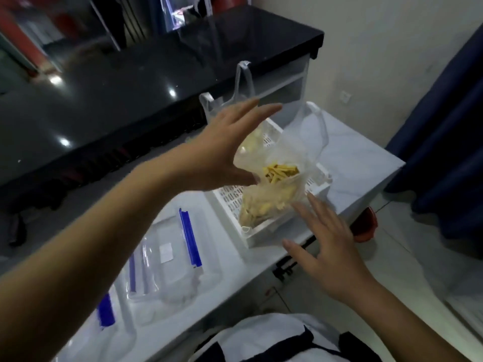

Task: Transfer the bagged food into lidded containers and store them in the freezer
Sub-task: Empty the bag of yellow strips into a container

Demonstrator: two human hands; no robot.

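While both hands, left (222,150) and right (326,241), hover open-fingered, clasp the food bag (271,189) (flimsy) from beneath, above the white basket (264,231).

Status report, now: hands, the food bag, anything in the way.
Left hand open, touching the bag. Right hand open, just short of it. Bag sits in white basket, yellow food inside. Nothing between hands and bag.

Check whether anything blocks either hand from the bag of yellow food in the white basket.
Nothing visible does. The left hand is spread open at the bag of yellow food, the thumb at its near side. The right hand is open just short of it. The bag sits in the white basket.
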